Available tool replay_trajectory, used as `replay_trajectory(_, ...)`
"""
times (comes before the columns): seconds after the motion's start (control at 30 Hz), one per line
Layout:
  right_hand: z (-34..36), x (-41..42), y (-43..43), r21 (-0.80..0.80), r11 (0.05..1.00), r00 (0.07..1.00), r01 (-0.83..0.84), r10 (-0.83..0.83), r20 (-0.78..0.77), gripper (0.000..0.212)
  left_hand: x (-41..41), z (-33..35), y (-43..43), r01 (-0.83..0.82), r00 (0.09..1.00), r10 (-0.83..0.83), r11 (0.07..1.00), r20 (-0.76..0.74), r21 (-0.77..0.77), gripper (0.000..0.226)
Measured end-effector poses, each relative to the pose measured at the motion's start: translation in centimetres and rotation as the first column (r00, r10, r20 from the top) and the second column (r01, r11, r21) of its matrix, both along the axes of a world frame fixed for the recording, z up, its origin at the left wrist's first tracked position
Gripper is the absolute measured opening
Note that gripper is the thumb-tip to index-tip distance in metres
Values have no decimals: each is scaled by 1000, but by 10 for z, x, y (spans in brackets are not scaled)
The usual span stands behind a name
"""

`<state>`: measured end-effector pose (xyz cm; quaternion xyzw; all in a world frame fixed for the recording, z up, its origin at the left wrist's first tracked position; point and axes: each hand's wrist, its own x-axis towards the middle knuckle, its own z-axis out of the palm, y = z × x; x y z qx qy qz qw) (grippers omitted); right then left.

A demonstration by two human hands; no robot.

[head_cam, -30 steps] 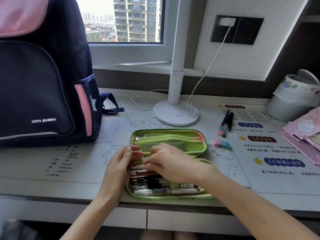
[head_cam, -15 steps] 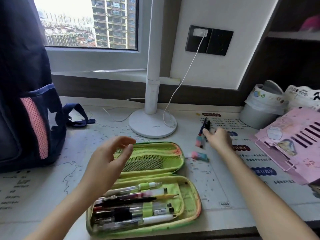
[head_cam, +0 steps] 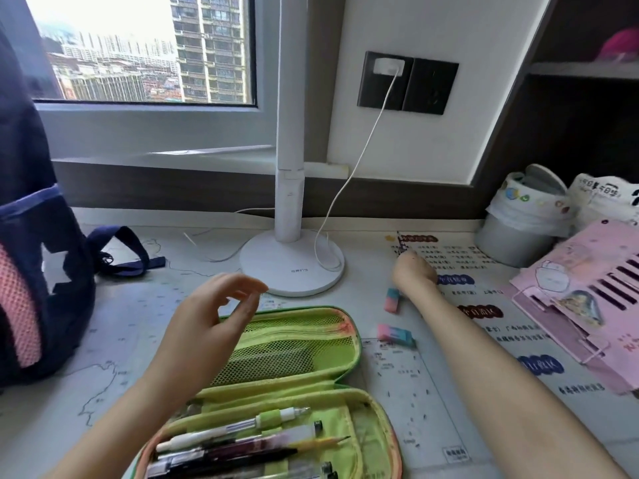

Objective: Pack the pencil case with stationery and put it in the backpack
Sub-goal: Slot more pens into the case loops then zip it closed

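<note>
Your right hand [head_cam: 411,273] has now closed round the thin dark pens [head_cam: 401,244], far right. Your left hand [head_cam: 211,316] hovers loosely open and empty over the green fabric pencil case [head_cam: 356,340].

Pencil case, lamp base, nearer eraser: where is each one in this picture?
pencil case [head_cam: 294,344], head view, mesh pocket of its open lid.
lamp base [head_cam: 294,271], head view, flat top of the white disc.
nearer eraser [head_cam: 396,335], head view, middle of its top face.

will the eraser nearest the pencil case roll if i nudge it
Probably not: the eraser is a flat-sided block lying on the desk, so it should slide rather than roll. Small beside the pencil case, so likely light.
</note>
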<state>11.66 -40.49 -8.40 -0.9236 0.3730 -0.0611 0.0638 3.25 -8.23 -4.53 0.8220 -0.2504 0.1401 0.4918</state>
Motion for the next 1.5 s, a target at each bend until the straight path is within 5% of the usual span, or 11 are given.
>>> replay_trajectory(0.17,35,-63,48,-20,950,923,-311,307,231,17,-3,-24,18,-17,999,19,999,-46,37,9)
replay_trajectory(0.27,55,-123,97,203,640,671,-741,707,224,9,-10,-37,32,-34,982,24,998,-189,-46,17)
replay_trajectory(0.37,61,-169,141,250,303,328,-920,942,67,12,-23,-41,43,-12,926,-89,964,-367,-264,27)
replay_trajectory(0.53,29,-189,177,2,132,132,-991,991,36,38,-53,-37,61,-24,892,-174,904,-418,-427,45)
replay_trajectory(0.73,15,-208,179,-151,121,116,-981,992,44,42,-95,-38,73,57,886,-178,958,-429,-279,34)
replay_trajectory(0.87,17,-214,178,-65,175,175,-982,985,8,49,-108,-57,73,120,958,-112,993,-264,13,43)
replay_trajectory(1.03,36,-204,176,-11,347,328,-938,897,297,36,-112,-69,64,33,999,-32,880,-11,473,73)
replay_trajectory(1.13,45,-189,185,-56,460,426,-886,857,290,35,-115,-66,56,-36,999,7,790,50,611,81)
replay_trajectory(1.2,45,-180,194,1,461,455,-887,875,167,41,-118,-63,52,-52,998,67,870,-13,491,73)
replay_trajectory(1.33,33,-172,209,128,357,372,-925,921,116,30,-117,-61,55,-166,950,138,983,-280,-78,65)
replay_trajectory(1.5,17,-176,214,122,270,290,-955,939,185,29,-117,-63,54,-147,964,138,989,-227,-22,59)
